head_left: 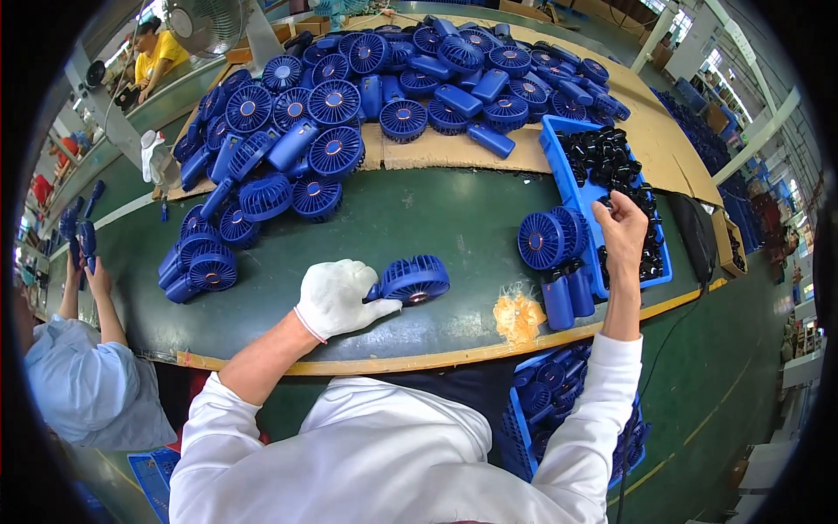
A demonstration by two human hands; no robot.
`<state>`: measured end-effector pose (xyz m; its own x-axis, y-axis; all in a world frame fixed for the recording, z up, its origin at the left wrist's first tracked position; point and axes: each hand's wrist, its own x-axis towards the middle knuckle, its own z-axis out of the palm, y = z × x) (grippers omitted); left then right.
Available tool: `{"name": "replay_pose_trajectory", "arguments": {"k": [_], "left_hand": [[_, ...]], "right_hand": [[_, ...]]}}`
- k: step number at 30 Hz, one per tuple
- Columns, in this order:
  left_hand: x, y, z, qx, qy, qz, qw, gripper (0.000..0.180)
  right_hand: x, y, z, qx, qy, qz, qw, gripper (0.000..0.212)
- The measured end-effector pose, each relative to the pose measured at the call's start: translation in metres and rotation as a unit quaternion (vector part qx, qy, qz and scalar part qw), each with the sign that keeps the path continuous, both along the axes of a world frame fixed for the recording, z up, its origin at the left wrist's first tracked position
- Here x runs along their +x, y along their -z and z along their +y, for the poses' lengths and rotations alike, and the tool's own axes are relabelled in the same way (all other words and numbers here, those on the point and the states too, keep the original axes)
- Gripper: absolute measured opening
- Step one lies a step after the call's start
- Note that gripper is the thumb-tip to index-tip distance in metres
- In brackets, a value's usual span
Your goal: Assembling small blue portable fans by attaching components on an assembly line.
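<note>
My left hand, in a white glove, is closed on a blue handheld fan just above the green tabletop; its round head points right and its handle is mostly hidden in the glove. My bare right hand is over a blue tray of small black parts. Its thumb and fingers are bent together in a pinch, and whatever lies between them is too small to make out. Left of the tray, two blue fans lie side by side, handles toward me.
A large heap of blue fans covers the cardboard at the back and spills left. Below the table's yellow edge stands a crate of fans. At far left, a co-worker's hands hold fans. A black pouch lies right of the tray.
</note>
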<state>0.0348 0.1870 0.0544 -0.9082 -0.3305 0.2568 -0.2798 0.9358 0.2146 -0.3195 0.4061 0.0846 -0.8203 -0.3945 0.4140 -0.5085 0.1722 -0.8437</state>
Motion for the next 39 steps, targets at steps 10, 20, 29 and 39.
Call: {"name": "replay_pose_trajectory", "arguments": {"k": [10,20,29,39], "left_hand": [[-0.001,0.011,0.008,0.638,-0.066,0.251,0.725,0.044],[0.004,0.029,0.043,0.345,0.014,0.265,0.9,0.021],[-0.006,0.01,0.056,0.448,0.001,0.189,0.874,0.022],[-0.012,-0.006,0.065,0.43,0.017,0.077,0.899,0.026]], "right_hand": [[0.184,0.016,-0.046,-0.163,-0.249,-0.17,0.94,0.018],[0.264,0.054,-0.055,-0.253,-0.284,-0.221,0.898,0.032],[0.265,0.065,-0.043,-0.242,-0.238,-0.207,0.917,0.024],[0.264,0.093,-0.034,-0.166,-0.257,-0.345,0.887,0.044]]}}
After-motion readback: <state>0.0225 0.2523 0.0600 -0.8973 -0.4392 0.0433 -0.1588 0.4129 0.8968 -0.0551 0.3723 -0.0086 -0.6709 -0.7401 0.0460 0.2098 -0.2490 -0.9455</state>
